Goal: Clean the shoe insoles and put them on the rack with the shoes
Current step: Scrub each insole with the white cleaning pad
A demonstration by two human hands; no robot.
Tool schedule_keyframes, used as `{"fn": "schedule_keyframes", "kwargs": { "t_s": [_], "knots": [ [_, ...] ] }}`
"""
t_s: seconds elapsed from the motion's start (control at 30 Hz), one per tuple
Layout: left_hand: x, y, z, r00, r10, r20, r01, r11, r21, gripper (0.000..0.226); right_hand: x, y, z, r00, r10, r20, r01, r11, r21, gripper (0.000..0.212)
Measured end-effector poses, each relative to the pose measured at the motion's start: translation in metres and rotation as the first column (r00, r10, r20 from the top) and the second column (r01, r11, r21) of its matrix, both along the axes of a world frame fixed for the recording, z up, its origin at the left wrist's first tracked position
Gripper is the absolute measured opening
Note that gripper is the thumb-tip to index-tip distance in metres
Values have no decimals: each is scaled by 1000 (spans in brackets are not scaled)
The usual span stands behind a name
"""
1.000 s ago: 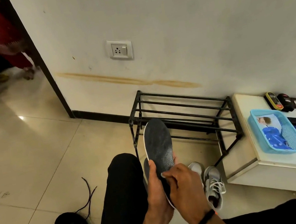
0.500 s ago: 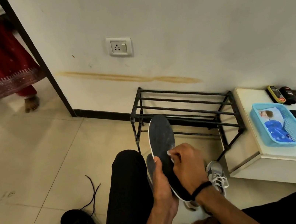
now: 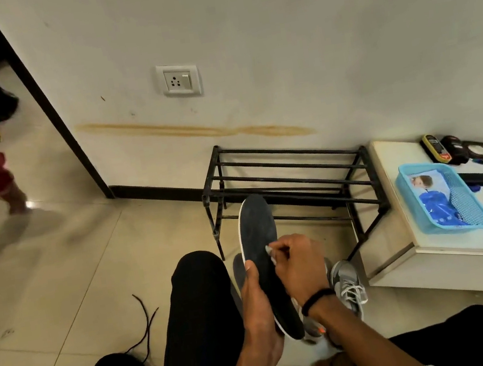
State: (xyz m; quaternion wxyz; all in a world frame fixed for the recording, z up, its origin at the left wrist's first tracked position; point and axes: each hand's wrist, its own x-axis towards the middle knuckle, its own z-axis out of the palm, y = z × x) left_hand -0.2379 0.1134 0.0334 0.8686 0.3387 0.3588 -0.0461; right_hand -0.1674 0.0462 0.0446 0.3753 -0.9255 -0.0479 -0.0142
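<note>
Black metal rack (image 3: 290,181) is seen against the wall, its bars bare, with a low white counter (image 3: 403,255) just beside it on the right. A grey sneaker (image 3: 346,285) lies on the floor between rack and counter, partly hidden behind the wrists. 1 dark insole (image 3: 257,231) is held upright in front of the rack, toe end up. A 2nd dark insole (image 3: 239,270) is glimpsed just behind it. Left hand (image 3: 256,294) is wrapped round the insole's lower half, thumb on its face. Right hand (image 3: 294,264) is curled, fingers pinching a small white wipe (image 3: 269,252) pressed to the insole's middle.

Step judged: cleaning, 1st insole. Nothing yet placed on the rack. Next move judged to call for steady wiping strokes along the face, with the left grip kept firm.
</note>
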Motion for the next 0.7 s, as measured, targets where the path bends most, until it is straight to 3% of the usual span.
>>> {"fn": "schedule_keyframes", "kwargs": {
  "t_s": [0.07, 0.23, 0.4, 0.53, 0.7],
  "knots": [
    [0, 0, 1, 1000, -3, -2, 3, 999, 32, 59, 11, 4, -2, 998, -62, -4, 62, 998, 12, 17],
    [0, 8, -3, 999, 41, -15, -42, 998, -53, 58, -16, 4, 2, 996, 88, -15, -88, 996, -13, 16],
    [0, 8, -2, 1000, -8, 4, 9, 999, -45, 58, 17, -1, -1, 997, -35, -62, 39, 997, 71, 13],
    [3, 20, -1, 999, 31, 45, -25, 992, -126, 45, 22, -8, -1, 999, 18, -45, -14, 996, 91, 7],
    [11, 32, -1, 998, 32, 57, -25, 992, -121, 46, 20, -19, 8, 959, 208, -194, -188, 975, 116, 2]
  ]
}}
